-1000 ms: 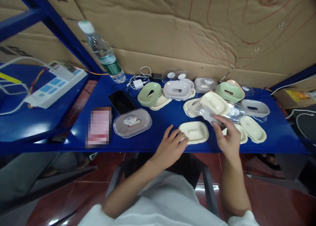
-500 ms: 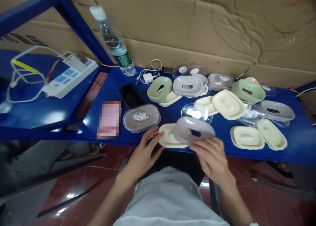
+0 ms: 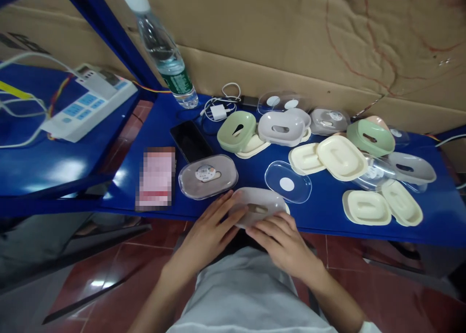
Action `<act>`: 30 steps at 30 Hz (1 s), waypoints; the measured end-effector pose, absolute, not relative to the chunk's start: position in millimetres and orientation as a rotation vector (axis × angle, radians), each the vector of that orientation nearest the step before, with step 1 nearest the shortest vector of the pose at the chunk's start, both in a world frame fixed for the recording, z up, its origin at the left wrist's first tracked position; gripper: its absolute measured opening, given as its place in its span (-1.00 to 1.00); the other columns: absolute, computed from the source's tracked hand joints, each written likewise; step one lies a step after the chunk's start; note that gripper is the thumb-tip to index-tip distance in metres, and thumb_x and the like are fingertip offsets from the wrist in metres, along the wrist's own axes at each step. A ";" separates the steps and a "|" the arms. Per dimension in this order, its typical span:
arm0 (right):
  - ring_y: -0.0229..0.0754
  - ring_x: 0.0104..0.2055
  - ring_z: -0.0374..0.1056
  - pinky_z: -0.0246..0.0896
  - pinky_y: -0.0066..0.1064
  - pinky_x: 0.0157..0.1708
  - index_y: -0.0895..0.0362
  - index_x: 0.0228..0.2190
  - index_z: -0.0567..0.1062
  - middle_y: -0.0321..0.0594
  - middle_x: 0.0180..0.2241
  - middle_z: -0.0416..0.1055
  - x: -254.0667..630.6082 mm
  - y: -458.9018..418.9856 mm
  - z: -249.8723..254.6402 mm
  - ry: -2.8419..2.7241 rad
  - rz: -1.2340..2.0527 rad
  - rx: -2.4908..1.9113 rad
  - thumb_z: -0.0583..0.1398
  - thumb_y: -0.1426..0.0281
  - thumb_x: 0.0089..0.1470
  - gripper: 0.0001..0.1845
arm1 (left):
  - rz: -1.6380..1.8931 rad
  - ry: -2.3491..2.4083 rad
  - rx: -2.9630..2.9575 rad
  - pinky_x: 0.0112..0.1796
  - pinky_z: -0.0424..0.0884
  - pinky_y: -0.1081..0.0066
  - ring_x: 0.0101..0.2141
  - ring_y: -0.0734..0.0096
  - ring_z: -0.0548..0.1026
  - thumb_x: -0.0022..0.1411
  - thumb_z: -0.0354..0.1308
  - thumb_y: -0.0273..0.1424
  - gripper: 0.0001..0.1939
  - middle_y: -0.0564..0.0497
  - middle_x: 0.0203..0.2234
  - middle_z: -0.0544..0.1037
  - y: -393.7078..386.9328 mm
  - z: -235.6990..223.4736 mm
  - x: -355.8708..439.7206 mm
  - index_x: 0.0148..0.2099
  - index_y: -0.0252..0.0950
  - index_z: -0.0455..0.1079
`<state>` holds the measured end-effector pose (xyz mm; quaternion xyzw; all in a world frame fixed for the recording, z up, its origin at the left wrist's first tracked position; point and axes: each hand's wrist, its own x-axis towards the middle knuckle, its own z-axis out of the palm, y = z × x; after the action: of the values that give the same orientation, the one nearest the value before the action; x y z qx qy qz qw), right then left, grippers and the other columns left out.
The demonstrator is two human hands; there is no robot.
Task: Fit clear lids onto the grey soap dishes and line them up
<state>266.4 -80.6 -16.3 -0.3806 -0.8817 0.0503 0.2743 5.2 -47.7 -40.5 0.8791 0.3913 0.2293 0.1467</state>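
A grey soap-dish shell lies on a cream tray at the near edge of the blue table. My left hand presses its fingers on the shell's left side. My right hand holds the shell's near right edge with fingers curled over it. A clear lid with a white sticker lies just behind the shell. To the left rests a closed grey soap box under a clear lid.
Several cream trays, green shells and grey shells cover the table's back and right. A black phone, a pink card, a charger and a water bottle stand left. A white power strip lies on the left shelf.
My right hand brought the grey shell from the right pile down onto the cream tray at the near edge. My left hand stayed on the tray and now also grips the shell.
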 end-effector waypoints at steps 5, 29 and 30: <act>0.00 0.41 0.34 0.02 -0.02 0.53 0.11 0.30 0.46 -0.02 0.30 0.49 306.8 -77.5 -25.3 -2.309 0.127 -1.146 0.14 0.24 0.51 -0.55 | 0.617 1.164 2.563 0.30 0.54 -0.09 0.43 -0.13 0.40 0.54 0.23 -0.28 -0.54 -0.25 0.49 0.35 -43.5 -32.7 2.1 0.40 -0.21 0.41; 0.15 0.41 0.32 0.40 0.04 0.30 0.02 0.19 0.55 -0.04 0.26 0.51 305.3 -109.1 -57.2 -2.142 0.044 -1.286 0.39 0.43 0.29 -0.54 | 0.651 1.054 2.711 0.33 0.49 -0.05 0.46 -0.09 0.36 0.52 0.25 -0.39 -0.64 -0.16 0.35 0.54 -42.3 -35.5 24.1 0.30 -0.25 0.49; 0.14 0.41 0.32 0.38 0.04 0.32 0.02 0.22 0.53 -0.03 0.28 0.50 307.1 -107.6 -55.5 -2.169 0.060 -1.283 0.38 0.42 0.31 -0.52 | 0.650 1.065 2.709 0.33 0.49 -0.05 0.46 -0.09 0.36 0.52 0.26 -0.38 -0.63 -0.16 0.35 0.54 -42.4 -36.0 23.4 0.31 -0.24 0.49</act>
<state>307.1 -107.6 -55.5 -0.4846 -0.8194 0.0226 0.3053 23.4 -42.4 -36.0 0.9054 0.3559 0.2172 0.0797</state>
